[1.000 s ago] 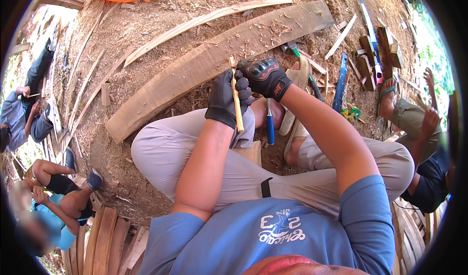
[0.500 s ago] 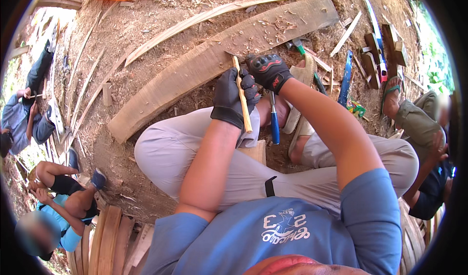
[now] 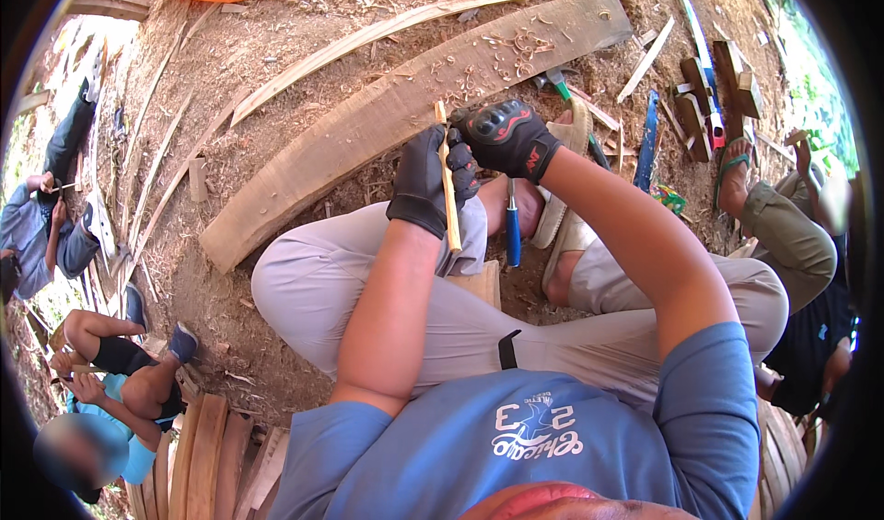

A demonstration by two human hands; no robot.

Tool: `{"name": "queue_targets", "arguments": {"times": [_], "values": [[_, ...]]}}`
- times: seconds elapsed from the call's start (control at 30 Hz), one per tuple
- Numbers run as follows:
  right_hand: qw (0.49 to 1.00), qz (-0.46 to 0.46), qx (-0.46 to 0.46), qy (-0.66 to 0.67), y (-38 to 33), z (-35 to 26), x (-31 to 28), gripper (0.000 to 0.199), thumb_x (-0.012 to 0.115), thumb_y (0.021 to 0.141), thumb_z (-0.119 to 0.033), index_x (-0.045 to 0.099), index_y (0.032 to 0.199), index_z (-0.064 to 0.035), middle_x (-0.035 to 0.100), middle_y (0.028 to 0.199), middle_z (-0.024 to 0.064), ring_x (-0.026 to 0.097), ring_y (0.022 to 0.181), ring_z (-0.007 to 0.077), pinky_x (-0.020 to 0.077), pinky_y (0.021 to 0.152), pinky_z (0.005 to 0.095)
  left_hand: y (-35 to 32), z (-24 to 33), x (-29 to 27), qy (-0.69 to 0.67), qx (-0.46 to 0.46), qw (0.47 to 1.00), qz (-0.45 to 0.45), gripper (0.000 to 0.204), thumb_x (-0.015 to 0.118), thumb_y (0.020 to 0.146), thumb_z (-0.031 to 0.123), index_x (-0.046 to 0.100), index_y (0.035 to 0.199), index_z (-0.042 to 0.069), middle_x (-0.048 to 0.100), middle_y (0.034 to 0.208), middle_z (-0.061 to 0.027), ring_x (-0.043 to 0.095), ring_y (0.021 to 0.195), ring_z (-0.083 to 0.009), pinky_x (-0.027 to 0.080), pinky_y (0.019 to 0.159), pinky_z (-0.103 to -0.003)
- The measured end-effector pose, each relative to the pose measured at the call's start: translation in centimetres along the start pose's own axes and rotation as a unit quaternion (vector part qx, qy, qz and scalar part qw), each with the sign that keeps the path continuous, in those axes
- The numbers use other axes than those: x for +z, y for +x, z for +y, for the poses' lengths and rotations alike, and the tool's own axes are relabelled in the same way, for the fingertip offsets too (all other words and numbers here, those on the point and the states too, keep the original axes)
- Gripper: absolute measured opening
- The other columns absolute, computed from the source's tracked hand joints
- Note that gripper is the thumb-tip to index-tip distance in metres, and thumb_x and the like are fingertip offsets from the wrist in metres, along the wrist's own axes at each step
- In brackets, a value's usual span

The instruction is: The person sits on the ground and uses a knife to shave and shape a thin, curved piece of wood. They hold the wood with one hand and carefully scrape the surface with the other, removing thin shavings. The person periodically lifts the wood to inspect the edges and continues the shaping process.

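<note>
My left hand (image 3: 430, 177), in a black glove, is closed around a slim pale wooden stick (image 3: 450, 196) held nearly upright in view. My right hand (image 3: 502, 135), gloved in black with red marks, is closed beside the stick's far end. A knife is in it, its blade mostly hidden now by the glove and the stick. Just below my right wrist, a chisel (image 3: 513, 234) with a blue handle stands by my foot. Beyond both hands lies a broad curved plank (image 3: 368, 147) with curled shavings on it.
A green-handled hammer (image 3: 557, 82) lies past my right hand. A blue-bladed saw (image 3: 702, 55), wood blocks (image 3: 692, 115) and a blue strip (image 3: 649, 142) are at the right. Curved boards (image 3: 210, 446) stack at lower left. Other people sit on both sides.
Both hands have shifted slightly left with the stick, which stands a little more upright. The thin dark blade tip that showed left of the stick is no longer distinct.
</note>
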State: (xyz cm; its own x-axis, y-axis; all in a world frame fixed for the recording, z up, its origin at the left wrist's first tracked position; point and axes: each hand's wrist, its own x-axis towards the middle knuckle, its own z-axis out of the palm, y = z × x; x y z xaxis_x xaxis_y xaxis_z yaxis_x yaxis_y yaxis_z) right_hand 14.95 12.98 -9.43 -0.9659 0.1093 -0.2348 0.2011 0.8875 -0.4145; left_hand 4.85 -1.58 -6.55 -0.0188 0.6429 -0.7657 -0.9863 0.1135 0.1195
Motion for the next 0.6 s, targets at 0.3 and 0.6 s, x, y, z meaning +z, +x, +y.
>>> {"name": "queue_targets", "arguments": {"times": [0.3,0.6], "values": [[0.996,0.075,-0.015,-0.041,-0.6,0.3,2.9,0.012,0.067,0.081,-0.023,0.07,0.088,-0.013,0.07,0.079,0.0102,0.072,0.075,0.0315,0.0579,0.064,0.0431,0.0,-0.2,-0.3,0.079,0.012,0.996,0.041,0.025,0.044,0.106,0.033,0.052,0.088,0.018,0.041,0.059,0.0051,0.035,0.04,-0.0105,0.029,0.036,-0.027],[0.995,0.102,0.009,-0.021,-0.8,0.4,4.2,0.013,0.063,0.088,-0.023,0.071,0.093,-0.0141,0.073,0.081,0.0078,0.073,0.074,0.0277,0.0586,0.063,0.042,0.2,-0.7,0.5,0.07,0.016,0.996,0.051,0.025,0.044,0.106,0.033,0.053,0.091,0.016,0.041,0.06,0.0045,0.035,0.041,-0.0108,0.03,0.038,-0.026]]}}
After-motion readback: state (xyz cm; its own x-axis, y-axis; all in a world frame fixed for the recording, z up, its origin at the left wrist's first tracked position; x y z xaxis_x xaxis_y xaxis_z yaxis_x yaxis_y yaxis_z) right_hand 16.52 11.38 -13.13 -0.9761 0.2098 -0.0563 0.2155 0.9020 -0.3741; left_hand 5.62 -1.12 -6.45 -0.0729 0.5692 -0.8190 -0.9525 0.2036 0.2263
